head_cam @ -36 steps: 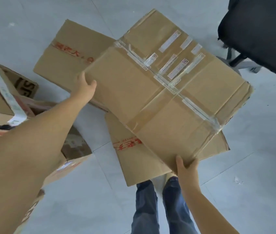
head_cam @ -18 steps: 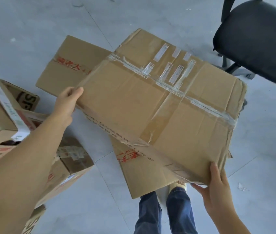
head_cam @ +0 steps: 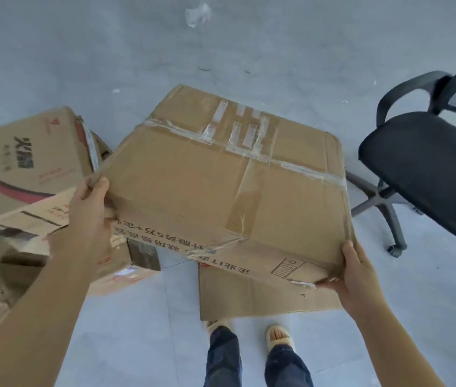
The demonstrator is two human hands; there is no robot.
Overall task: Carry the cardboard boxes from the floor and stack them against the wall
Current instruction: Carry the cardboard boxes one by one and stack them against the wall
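- Gripping the taped box (head_cam: 229, 188) at its two near corners, we are holding it up off the floor: our left hand (head_cam: 88, 208) is curling over the box's near-left corner, and our right hand (head_cam: 356, 272) is clasping the near-right corner, thumb on the top edge and fingers under the torn flap.
- We are taking it by opposite corners, we judge, because the box is wide and soft-sided; a spread hold is keeping it level and stopping it from folding along the clear tape across its lid.
- The box is hanging in front of us at a slight tilt, its printed side face turned toward us, and it is not yet anywhere near a wall; no wall is showing here.
- Directly beneath the box a flattened cardboard sheet (head_cam: 263, 294) is lying on the grey floor (head_cam: 109, 51), with our slippered feet at its near edge.
- Left of the box, a heap of other cartons (head_cam: 25, 163) is crowding close, almost touching our left hand.
- Right of the box, a black office chair (head_cam: 422, 169) is standing, its wheeled base reaching toward the box; we judge that it and the heap are narrowing our way out.
- Beyond the box, a scrap of clear plastic (head_cam: 197, 13) is lying on the floor.
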